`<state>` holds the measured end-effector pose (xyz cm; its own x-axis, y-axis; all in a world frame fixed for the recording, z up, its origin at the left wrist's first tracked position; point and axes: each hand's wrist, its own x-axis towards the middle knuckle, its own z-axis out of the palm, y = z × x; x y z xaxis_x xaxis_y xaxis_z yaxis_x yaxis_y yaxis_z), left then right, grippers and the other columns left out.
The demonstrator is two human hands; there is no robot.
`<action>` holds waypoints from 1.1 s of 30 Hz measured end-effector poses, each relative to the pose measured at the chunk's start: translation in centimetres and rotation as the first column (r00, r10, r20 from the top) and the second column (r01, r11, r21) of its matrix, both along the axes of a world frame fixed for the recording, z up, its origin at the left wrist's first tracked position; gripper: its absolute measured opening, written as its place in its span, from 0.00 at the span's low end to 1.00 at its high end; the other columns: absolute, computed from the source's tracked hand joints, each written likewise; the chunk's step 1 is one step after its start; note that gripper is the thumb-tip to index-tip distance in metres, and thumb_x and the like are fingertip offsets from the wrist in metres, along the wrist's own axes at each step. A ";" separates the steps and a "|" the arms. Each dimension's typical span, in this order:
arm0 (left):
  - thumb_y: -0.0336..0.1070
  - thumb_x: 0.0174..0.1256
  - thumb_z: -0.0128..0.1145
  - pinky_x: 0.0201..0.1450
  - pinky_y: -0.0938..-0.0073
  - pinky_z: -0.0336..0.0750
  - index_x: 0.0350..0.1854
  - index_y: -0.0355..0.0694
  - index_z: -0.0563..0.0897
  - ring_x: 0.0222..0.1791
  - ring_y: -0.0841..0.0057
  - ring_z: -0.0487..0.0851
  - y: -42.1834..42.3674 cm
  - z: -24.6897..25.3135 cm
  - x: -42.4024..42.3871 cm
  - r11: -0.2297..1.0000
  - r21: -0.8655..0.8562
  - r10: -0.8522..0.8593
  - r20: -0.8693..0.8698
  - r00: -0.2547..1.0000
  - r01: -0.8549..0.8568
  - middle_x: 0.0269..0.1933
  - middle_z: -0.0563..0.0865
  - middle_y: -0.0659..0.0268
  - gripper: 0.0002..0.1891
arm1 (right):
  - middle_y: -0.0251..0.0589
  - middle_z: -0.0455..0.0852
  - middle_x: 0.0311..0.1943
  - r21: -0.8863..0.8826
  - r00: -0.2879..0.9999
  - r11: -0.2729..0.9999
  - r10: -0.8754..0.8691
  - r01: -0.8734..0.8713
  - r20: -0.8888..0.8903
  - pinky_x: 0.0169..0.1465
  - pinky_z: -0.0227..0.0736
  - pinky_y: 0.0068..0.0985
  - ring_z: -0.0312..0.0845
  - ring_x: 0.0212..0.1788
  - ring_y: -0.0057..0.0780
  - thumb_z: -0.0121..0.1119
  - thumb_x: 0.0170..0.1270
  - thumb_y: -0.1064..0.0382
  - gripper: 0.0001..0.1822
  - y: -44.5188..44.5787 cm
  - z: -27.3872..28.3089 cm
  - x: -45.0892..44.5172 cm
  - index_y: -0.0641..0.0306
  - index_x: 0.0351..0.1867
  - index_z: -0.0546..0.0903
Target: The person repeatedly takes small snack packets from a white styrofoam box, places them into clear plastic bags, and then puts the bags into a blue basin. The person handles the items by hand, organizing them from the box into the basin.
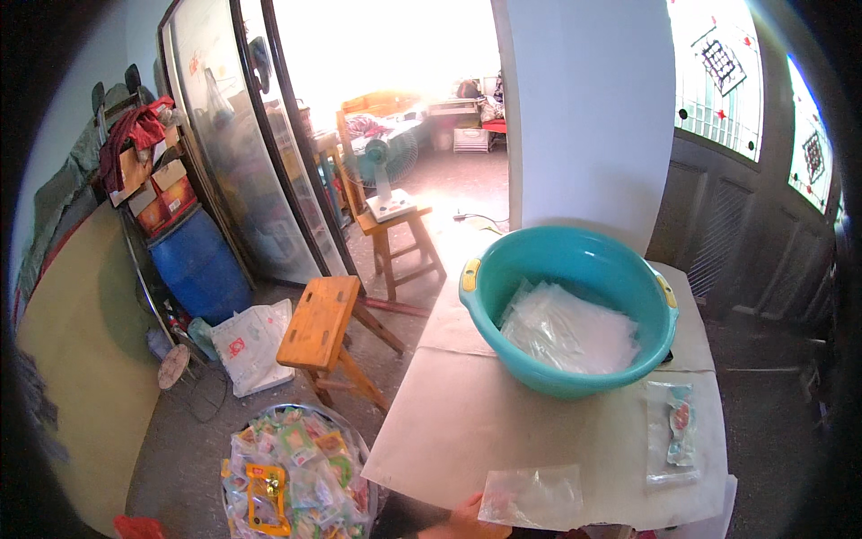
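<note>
At the near edge of the covered table, my left hand (471, 520) reaches in from a dark sleeve and touches the lower left corner of a clear plastic bag (539, 495). Part of that hand is hidden behind the bag and cut off by the picture's edge, so its grip is unclear. My right hand is out of view. A teal plastic basin (572, 387) stands farther back, holding a pile of clear plastic bags (572, 330). To the right lies another clear bag (656, 471) with a small filled packet (681, 424) on it.
Left of the table (431, 431), a metal basin on the floor is heaped with small snack packets (296, 458). Behind it stand a wooden stool (320, 323), a white foam box (252, 350) and a blue barrel (202, 263). A fan (380, 162) rests on another wooden seat.
</note>
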<state>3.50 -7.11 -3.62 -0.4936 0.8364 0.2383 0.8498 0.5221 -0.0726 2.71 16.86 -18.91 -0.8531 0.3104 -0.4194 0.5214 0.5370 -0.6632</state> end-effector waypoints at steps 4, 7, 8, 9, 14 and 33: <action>0.42 0.67 0.50 0.54 0.62 0.74 0.53 0.35 0.78 0.50 0.62 0.80 -0.3 -0.4 0.9 0.996 0.021 0.090 -0.074 0.993 -0.089 0.48 0.82 0.56 0.19 | 0.45 0.88 0.34 -0.026 0.996 0.996 0.086 -0.086 0.031 0.42 0.76 0.35 0.83 0.38 0.37 0.56 0.66 0.47 0.23 1.5 0.9 4.5 0.67 0.47 0.82; 0.45 0.62 0.55 0.47 0.60 0.75 0.53 0.35 0.78 0.48 0.57 0.80 0.7 5.3 0.3 0.915 0.368 0.072 0.253 0.965 -0.165 0.44 0.82 0.52 0.22 | 0.45 0.88 0.34 -0.054 0.988 0.989 0.144 -0.141 0.060 0.42 0.76 0.35 0.83 0.38 0.37 0.56 0.66 0.47 0.23 3.5 2.5 8.3 0.67 0.47 0.82; 0.42 0.53 0.62 0.47 0.61 0.76 0.49 0.28 0.76 0.47 0.54 0.79 0.7 8.0 0.3 0.904 0.400 0.027 0.301 0.953 -0.152 0.43 0.82 0.51 0.24 | 0.45 0.88 0.35 -0.065 0.986 0.986 0.157 -0.153 0.062 0.42 0.76 0.35 0.83 0.38 0.37 0.56 0.66 0.47 0.23 3.9 3.3 9.6 0.67 0.47 0.82; 0.41 0.56 0.60 0.47 0.59 0.75 0.55 0.29 0.72 0.46 0.53 0.79 0.6 9.0 -0.1 0.877 0.435 0.002 0.423 0.906 -0.205 0.43 0.81 0.50 0.27 | 0.45 0.88 0.35 -0.077 0.983 0.983 0.174 -0.169 0.064 0.42 0.76 0.35 0.83 0.38 0.37 0.56 0.66 0.47 0.23 4.2 4.1 10.5 0.67 0.47 0.82; 0.43 0.65 0.56 0.46 0.54 0.75 0.70 0.29 0.51 0.42 0.46 0.80 1.5 10.0 -2.6 0.836 0.359 -0.064 0.815 0.576 -0.415 0.43 0.83 0.45 0.39 | 0.45 0.88 0.35 -0.180 0.987 0.971 0.162 -0.160 -0.003 0.43 0.76 0.35 0.83 0.39 0.37 0.56 0.66 0.46 0.24 3.6 12.3 14.5 0.67 0.48 0.82; 0.37 0.50 0.67 0.50 0.60 0.74 0.38 0.39 0.82 0.47 0.58 0.76 0.2 8.0 -0.8 0.821 0.569 -0.295 0.362 0.884 0.041 0.43 0.80 0.56 0.14 | 0.41 0.84 0.28 -0.022 0.845 0.999 0.021 -0.039 -0.535 0.35 0.75 0.20 0.79 0.29 0.21 0.63 0.61 0.71 0.19 -7.6 24.3 10.8 0.74 0.54 0.77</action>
